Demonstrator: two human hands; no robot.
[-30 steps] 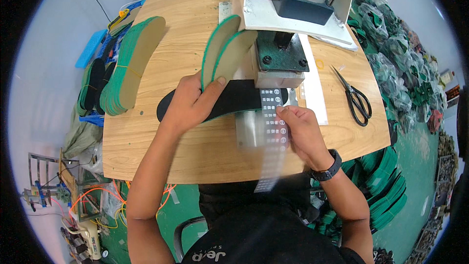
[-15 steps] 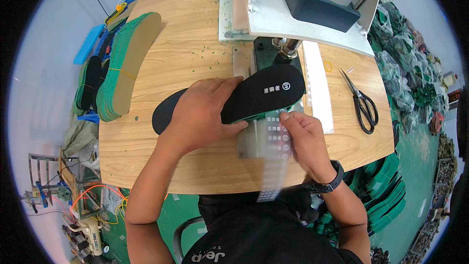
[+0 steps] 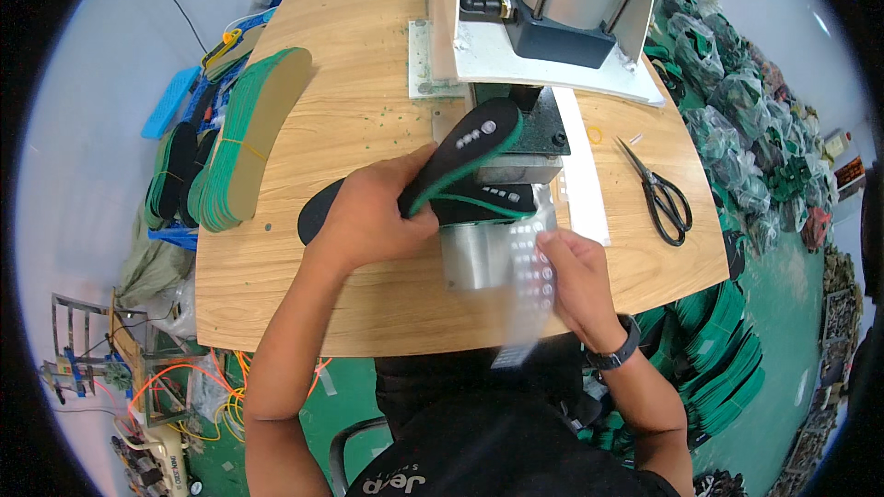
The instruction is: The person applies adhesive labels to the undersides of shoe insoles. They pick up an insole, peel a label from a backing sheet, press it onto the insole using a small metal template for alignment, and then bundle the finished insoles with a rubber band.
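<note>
My left hand (image 3: 379, 207) is closed around a pair of black insoles with green edges. The upper insole (image 3: 466, 149) tilts up, a white print near its tip. Beneath it, the lower insole (image 3: 490, 201) lies over a metal block (image 3: 471, 258) and bears a similar print. Between the thumb and fingers of my right hand (image 3: 580, 278) is a clear film strip (image 3: 532, 281) with rows of white prints, its lower end hanging toward me and blurred. The press's dark head (image 3: 529, 129) is just beyond the insoles' tips; whether it touches them I cannot tell.
Banded stacks of insoles (image 3: 262, 129) lie at the table's left. Black-handled scissors (image 3: 663, 198) and a white sheet (image 3: 580, 166) lie to the right of the press. Bagged green material (image 3: 727, 120) and insole piles (image 3: 709, 359) fill the floor at right.
The upper insole has been lifted and turned upward, uncovering the print on the lower one. The film strip now slants away from the insoles in my right hand. The view has shifted slightly.
</note>
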